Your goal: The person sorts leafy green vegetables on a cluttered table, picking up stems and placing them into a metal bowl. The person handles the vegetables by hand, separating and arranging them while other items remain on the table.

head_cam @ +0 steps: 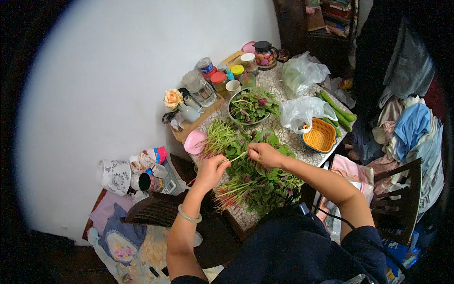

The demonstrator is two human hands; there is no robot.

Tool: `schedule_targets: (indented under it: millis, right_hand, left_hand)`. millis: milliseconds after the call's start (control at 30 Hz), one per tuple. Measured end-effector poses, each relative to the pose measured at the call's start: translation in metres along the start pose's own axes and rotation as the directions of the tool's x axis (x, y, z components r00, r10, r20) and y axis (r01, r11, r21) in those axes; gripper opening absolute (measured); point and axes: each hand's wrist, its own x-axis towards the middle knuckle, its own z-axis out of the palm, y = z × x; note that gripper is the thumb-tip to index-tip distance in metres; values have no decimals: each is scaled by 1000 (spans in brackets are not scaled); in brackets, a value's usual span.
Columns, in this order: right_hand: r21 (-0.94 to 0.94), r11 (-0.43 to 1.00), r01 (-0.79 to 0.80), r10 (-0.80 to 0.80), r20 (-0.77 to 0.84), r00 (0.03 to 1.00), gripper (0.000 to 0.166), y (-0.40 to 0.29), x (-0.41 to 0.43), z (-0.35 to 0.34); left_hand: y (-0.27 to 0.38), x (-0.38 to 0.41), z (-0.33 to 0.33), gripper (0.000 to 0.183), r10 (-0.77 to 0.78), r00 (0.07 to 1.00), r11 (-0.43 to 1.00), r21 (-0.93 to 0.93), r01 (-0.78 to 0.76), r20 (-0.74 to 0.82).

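Note:
Between my two hands stretches a pale green stem (238,156) of leafy greens. My left hand (211,171) pinches its lower end, and a bangle circles that wrist. Fingers of my right hand (264,154) are closed around its other end. Beneath them lies a heap of red-and-green amaranth (262,188), its reddish root ends pointing left. More stems (220,136) lie beyond my left hand, beside a pink bowl (195,142). Farther back, a metal bowl (231,113) holds loose amaranth leaves and short stems (252,104).
On the patterned tabletop (273,83) stand several jars (219,81), a glass jug (199,87) and a lidded glass pot (265,55). To the right are plastic bags (301,112), an orange basket (320,135) and long green vegetables (338,110). Wooden chairs (156,209) flank the table.

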Motion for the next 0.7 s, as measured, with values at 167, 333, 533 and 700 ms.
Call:
schedule_targets:
  millis: [167,333,533,700]
  right_hand:
    - [367,917,-156,220,-138,966,20,49,1,-5]
    - [747,540,-387,386,189,903,17,43,-14,-33]
    - [853,279,-441,475,277,835,17,29,-27,-40]
    - [887,198,-417,412,311,857,17,23,-33,-41]
  left_hand:
    - [-16,-19,30,22,-227,971,972,-84,221,-80]
    - [-78,-48,101,27,-270,960,950,-180,254,-74]
    - [-33,-21,123,31,-343,928,732,-578,360,144]
    - [-39,4,162,28,-166,985,770,-617,161,50]
